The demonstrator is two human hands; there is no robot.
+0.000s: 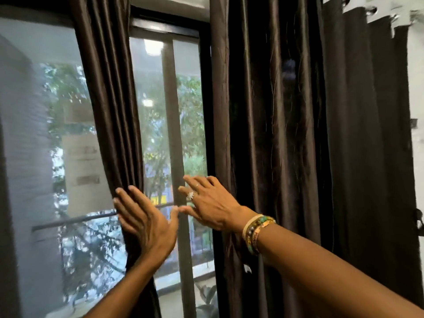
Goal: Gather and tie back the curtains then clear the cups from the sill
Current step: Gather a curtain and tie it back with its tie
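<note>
Two dark brown satin curtains hang before a tall window (151,111). The left curtain (110,99) is a narrow gathered strip; my left hand (146,223) lies flat against its right edge, fingers straight. The right curtain (298,134) is wide and falls in many folds. My right hand (206,203), wearing rings and bracelets, reaches with straight fingers to that curtain's left edge, fingertips at the fabric. Neither hand grips cloth. No cups and no sill are in view.
A dark vertical window frame bar (174,134) stands in the gap between the curtains. Trees and a railing show through the glass. A white wall (416,99) lies at the far right, beyond the wide curtain.
</note>
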